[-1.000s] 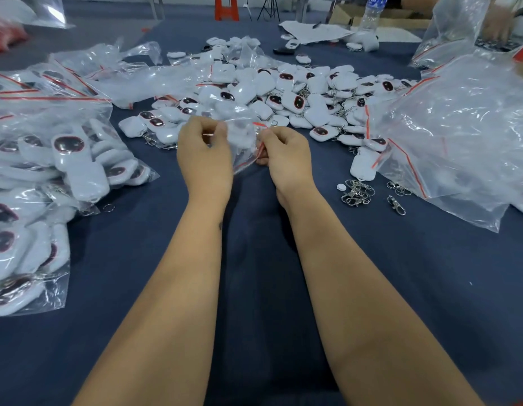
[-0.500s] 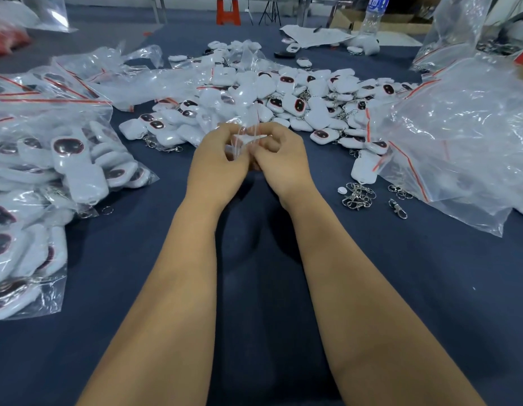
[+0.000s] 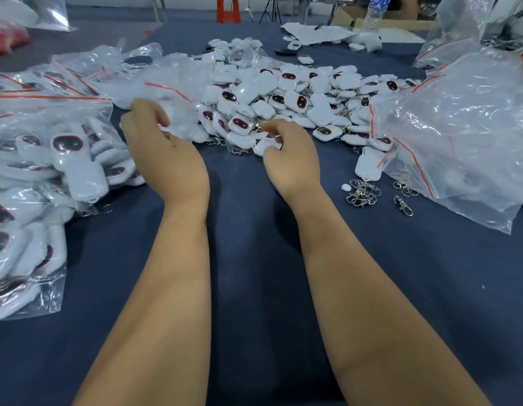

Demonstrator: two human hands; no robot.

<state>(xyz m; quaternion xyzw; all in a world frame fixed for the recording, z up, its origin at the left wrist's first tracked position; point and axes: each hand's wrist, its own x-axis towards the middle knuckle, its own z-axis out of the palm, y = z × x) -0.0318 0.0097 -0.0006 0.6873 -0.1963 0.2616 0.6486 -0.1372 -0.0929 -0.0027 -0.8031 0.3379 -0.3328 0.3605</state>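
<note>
White fob (image 3: 263, 149) at near edge of loose pile of fobs (image 3: 283, 95), ctr frame, a bit above mid-height. Held in right hand (image 3: 292, 162) grip, fingers curled round it, pressed low vs. the surface (image 3: 248, 273).

Left hand (image 3: 166, 153) left of ctr, well apart from right. Grip half closed, fingers curled against blurred clear bag (image 3: 181, 124); can't tell if pinched or only touched.

Both forearms up from bottom edge over dark blue cloth.

Filled bags (image 3: 49, 171) w/ red zip strips stacked along left edge. Crumpled empty bags (image 3: 459, 127) at right edge. Metal clasps (image 3: 361, 194) in small heap btwn right hand & empty bags. Plastic bottle (image 3: 374, 10) upright at top right, far end.
</note>
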